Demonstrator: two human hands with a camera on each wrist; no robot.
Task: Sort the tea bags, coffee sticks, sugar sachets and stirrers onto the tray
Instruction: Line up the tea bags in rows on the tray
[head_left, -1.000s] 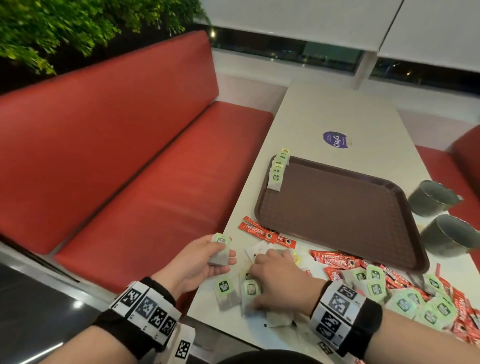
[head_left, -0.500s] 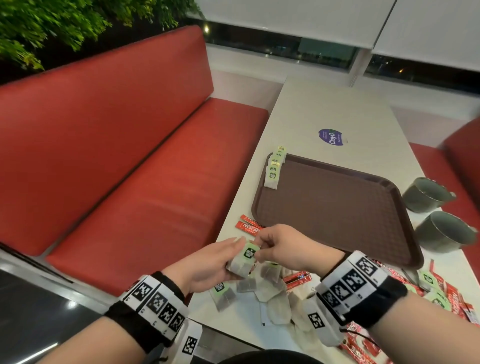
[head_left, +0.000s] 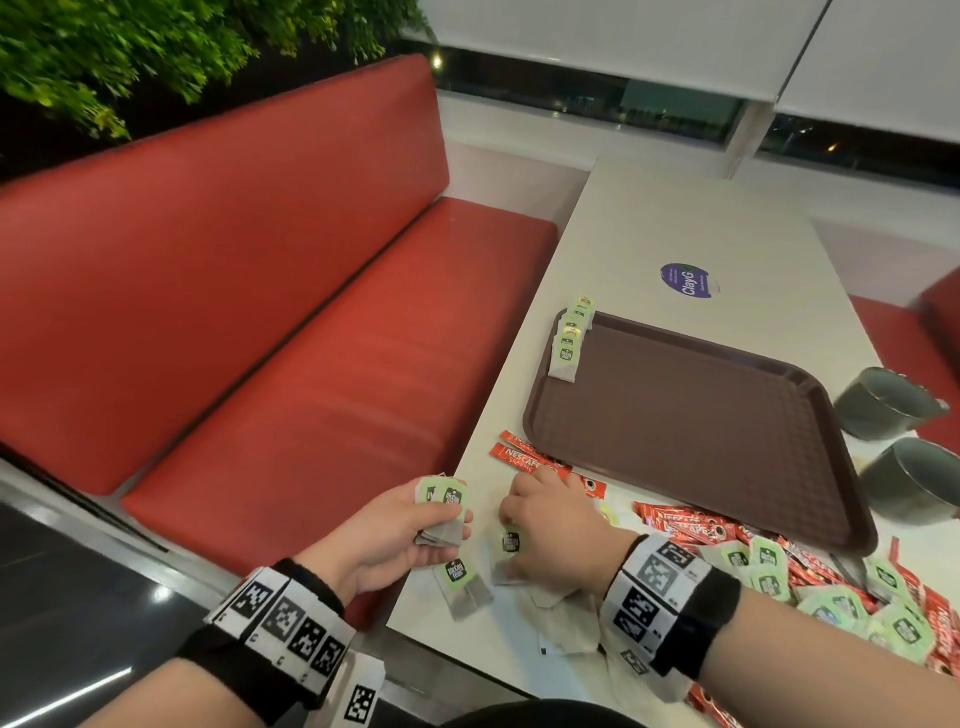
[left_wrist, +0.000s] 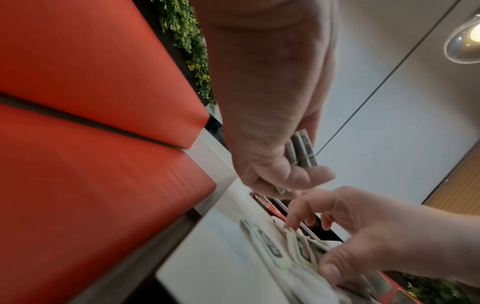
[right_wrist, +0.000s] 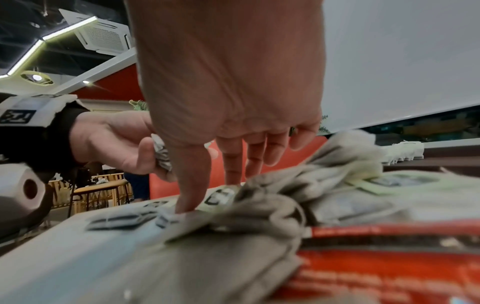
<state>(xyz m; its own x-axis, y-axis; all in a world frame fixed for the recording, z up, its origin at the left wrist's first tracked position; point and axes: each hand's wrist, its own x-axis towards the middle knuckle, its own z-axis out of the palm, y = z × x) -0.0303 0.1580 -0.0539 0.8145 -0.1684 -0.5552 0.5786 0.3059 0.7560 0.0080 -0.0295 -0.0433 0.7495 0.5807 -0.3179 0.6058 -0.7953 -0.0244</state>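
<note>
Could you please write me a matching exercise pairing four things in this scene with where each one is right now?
Things:
1. row of tea bags
2. small stack of tea bags
3. two grey cups
4. purple sticker

Places:
A. gripped in the left hand
B. on the table beyond the tray's far edge
C. along the left edge of the brown tray
D. on the table to the right of the tray

Pairs: 1-C, 2-A, 3-D, 4-B
</note>
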